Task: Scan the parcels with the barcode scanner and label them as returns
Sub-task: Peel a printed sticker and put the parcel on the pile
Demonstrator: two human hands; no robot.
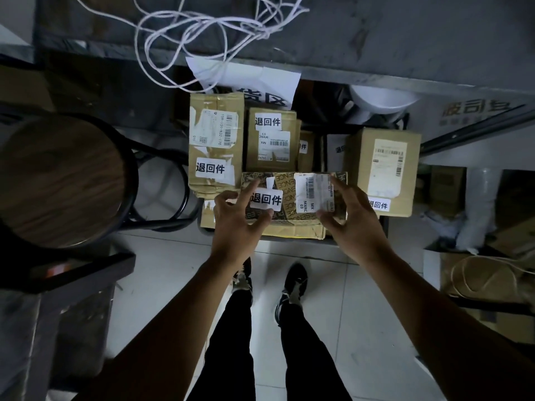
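Both hands reach down to a printed cardboard parcel lying flat at the front of a cluster of boxes on a low shelf just above the white tiled floor. The left hand has its grip spread, forefinger stretched over the parcel's top and thumb lying along the lower edge of the white return label stuck there. The right hand is also splayed, fingers touching the parcel's right end beside the barcode shipping label; whether it presses or only rests there cannot be told. Behind this parcel stand two taller cartons: a taped brown box on the left with its own return label, and a narrower box beside it, labelled the same way. To the right stands a plain carton with a long shipping label and a return sticker low on its face. A paper sign hangs from the grey counter above, where loose white cord lies in tangled loops. A round wooden stool stands at the left. The person's black shoes are planted on the tiles below.
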